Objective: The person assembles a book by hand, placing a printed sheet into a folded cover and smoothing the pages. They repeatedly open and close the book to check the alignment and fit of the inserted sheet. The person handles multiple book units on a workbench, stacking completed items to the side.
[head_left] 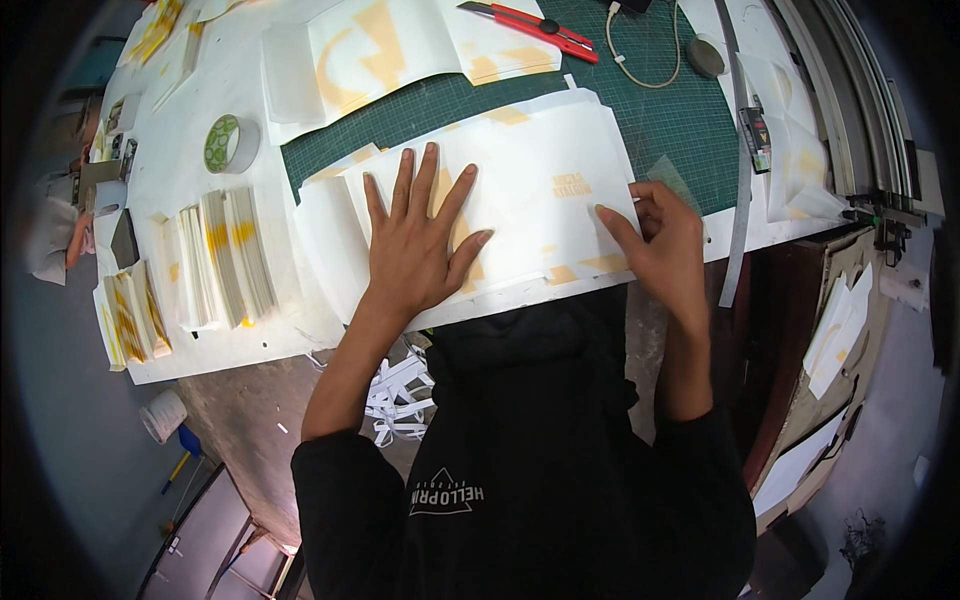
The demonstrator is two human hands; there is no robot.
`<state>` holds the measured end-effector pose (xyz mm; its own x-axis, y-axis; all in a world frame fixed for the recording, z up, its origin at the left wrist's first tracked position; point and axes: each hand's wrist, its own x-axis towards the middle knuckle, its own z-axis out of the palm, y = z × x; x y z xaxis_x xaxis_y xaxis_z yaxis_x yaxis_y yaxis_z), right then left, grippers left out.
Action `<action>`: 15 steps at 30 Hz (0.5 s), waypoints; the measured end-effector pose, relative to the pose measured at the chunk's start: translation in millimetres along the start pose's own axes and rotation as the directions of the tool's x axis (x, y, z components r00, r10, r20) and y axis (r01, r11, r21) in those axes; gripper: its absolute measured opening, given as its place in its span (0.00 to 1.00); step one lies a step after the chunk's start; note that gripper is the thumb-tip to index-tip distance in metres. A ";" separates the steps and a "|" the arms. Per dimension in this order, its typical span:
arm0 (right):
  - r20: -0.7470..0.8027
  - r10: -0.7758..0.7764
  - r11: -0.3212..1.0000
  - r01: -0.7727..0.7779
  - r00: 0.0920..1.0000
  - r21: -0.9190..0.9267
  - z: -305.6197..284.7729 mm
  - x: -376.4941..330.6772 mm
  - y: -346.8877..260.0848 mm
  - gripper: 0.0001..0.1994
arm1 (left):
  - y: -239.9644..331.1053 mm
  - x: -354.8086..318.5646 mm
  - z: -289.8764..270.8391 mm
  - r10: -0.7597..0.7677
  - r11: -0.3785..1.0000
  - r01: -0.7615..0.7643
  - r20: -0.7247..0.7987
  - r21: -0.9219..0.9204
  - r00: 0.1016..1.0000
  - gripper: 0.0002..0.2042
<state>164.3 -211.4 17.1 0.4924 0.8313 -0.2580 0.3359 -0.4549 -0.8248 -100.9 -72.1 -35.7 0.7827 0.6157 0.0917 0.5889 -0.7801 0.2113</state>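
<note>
A stack of white paper sheets (530,150) with pale yellow print lies in front of me along the table's near edge. Flat on its left half rests my left hand (415,240), with the fingers spread. My right hand (665,240) is at the stack's right edge. Its thumb lies on the top sheet and its other fingers are loosely bent beside the edge, with a gap between thumb and forefinger. Under the paper is a green cutting mat (685,120). Another printed sheet (390,50) lies beyond the stack.
Beyond the paper lies a red utility knife (540,30). A tape roll (230,145) and folded paper bundles (225,255) stand at the left. A metal ruler (738,180) and a small cutter-like tool (757,138) are at the right. Paper strips (400,395) litter the floor.
</note>
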 end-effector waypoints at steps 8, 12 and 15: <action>0.147 -0.596 0.773 0.613 0.790 -0.165 71.1 -46.7 -16.0 0.28 | -14.3 0.0 1.5 -0.045 0.948 0.029 -0.043 -0.316 0.998 0.32; 0.225 -0.637 0.666 0.674 0.737 -0.321 90.5 -42.4 -3.0 0.25 | -20.9 -10.6 -3.3 -0.182 0.715 0.021 -0.158 -0.699 0.971 0.30; 0.280 -0.638 0.656 0.697 0.717 -0.289 88.4 -37.8 -4.1 0.23 | -17.0 -8.8 -5.2 -0.292 0.611 -0.007 -0.234 -0.792 0.927 0.23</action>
<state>73.4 -212.8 -14.2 -0.0860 0.9759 0.2007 0.7956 0.1885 -0.5757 -118.9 -63.7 -35.1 0.5066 0.8248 0.2510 0.1942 -0.3928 0.8989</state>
